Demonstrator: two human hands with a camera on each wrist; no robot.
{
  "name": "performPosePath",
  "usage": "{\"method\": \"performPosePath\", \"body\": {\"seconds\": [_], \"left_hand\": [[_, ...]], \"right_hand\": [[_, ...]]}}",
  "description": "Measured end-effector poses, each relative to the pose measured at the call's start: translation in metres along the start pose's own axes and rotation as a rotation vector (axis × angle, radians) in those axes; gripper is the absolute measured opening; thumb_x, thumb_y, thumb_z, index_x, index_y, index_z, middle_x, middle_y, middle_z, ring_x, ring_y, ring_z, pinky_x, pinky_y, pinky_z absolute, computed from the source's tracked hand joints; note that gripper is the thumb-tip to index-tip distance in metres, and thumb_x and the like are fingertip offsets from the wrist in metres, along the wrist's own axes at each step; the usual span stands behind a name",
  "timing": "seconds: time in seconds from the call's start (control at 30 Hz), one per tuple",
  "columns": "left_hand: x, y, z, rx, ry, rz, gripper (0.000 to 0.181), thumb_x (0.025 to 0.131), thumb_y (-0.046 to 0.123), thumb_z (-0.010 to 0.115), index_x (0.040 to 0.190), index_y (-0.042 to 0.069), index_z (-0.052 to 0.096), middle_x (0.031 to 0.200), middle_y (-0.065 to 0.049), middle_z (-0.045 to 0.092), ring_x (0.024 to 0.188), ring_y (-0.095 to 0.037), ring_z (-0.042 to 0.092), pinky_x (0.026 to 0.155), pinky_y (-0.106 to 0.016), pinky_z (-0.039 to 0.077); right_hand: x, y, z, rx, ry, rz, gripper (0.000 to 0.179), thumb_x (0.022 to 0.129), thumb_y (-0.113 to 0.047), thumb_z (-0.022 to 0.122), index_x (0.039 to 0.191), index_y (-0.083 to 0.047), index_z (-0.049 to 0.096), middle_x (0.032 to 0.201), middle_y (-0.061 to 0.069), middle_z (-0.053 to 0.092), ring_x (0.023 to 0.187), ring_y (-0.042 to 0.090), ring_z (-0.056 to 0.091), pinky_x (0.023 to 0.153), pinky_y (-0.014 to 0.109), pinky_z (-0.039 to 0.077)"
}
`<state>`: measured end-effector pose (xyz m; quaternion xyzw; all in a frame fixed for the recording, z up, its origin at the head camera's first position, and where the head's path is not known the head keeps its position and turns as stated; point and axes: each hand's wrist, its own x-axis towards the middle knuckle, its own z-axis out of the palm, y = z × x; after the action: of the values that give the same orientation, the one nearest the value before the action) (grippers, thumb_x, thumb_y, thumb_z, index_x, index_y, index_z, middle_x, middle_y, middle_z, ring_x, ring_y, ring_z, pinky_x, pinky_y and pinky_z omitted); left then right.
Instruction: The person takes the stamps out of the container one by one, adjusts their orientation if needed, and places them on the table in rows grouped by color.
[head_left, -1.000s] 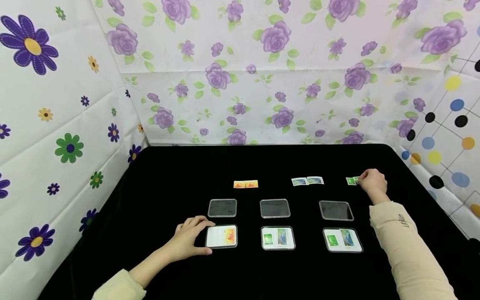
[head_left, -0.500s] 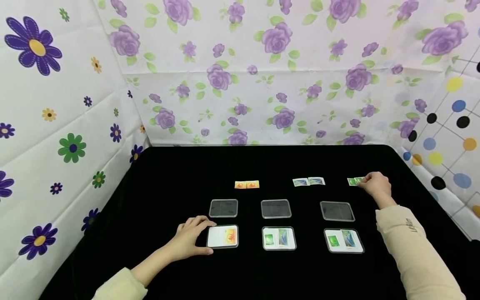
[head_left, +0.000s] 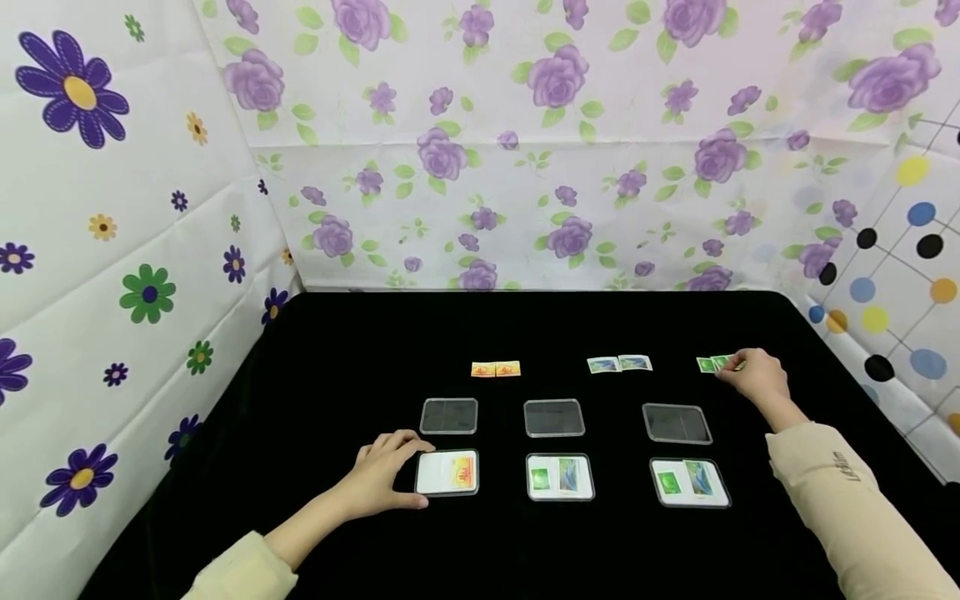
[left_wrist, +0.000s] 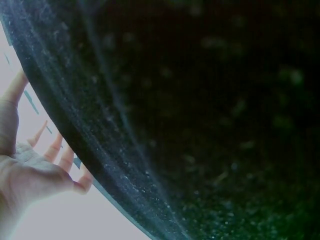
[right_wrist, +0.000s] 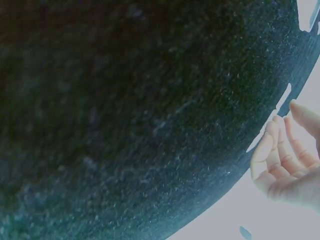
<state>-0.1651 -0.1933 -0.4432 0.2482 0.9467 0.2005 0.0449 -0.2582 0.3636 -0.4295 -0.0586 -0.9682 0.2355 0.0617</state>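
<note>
In the head view my left hand (head_left: 382, 475) spans the left end of a clear case (head_left: 447, 472) with a white insert and an orange stamp (head_left: 462, 472). Its thumb and forefinger touch the case's near and far left corners. In the left wrist view this hand's fingers are spread and relaxed. At the far right, my right hand (head_left: 757, 379) pinches a small green stamp, partly hidden by the fingertips. Another green stamp (head_left: 706, 365) lies just left of it. The right wrist view shows my right hand (right_wrist: 287, 155) with curled fingers at a pale paper edge (right_wrist: 275, 115).
Two more cases, one in the middle (head_left: 559, 493) and one at right (head_left: 690, 500), each hold a green and a blue stamp. Three clear lids (head_left: 553, 418) lie behind. Two orange stamps (head_left: 495, 369) and two blue stamps (head_left: 620, 364) lie farther back on the black cloth (head_left: 360, 333).
My right hand has shifted right and slightly nearer, showing more of the green stamps. My left hand stays at the left case. The head view has drifted slightly.
</note>
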Motion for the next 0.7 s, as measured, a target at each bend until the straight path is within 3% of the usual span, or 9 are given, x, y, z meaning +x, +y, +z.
{"method": "performPosePath", "body": {"seconds": [0.3,0.7], "left_hand": [[0.003,0.002,-0.003,0.0,-0.004,-0.002,0.066,0.069,0.038,0.081,0.125,0.017,0.054,0.131,-0.011,0.049,0.118,-0.037,0.044,0.09,-0.062,0.034],[0.0,0.001,-0.001,0.0,-0.008,-0.014,0.065,0.068,0.038,0.082,0.124,0.017,0.054,0.131,-0.01,0.049,0.118,-0.036,0.044,0.09,-0.061,0.034]], "right_hand": [[-0.006,0.0,0.0,0.006,0.022,-0.076,0.022,0.084,-0.018,0.069,0.078,0.002,0.06,0.077,0.022,0.062,0.065,0.031,0.057,0.057,0.044,0.043],[-0.018,-0.016,0.004,0.036,-0.017,-0.172,0.017,0.084,-0.016,0.068,0.08,-0.001,0.062,0.073,0.015,0.065,0.06,0.019,0.056,0.054,0.034,0.041]]}}
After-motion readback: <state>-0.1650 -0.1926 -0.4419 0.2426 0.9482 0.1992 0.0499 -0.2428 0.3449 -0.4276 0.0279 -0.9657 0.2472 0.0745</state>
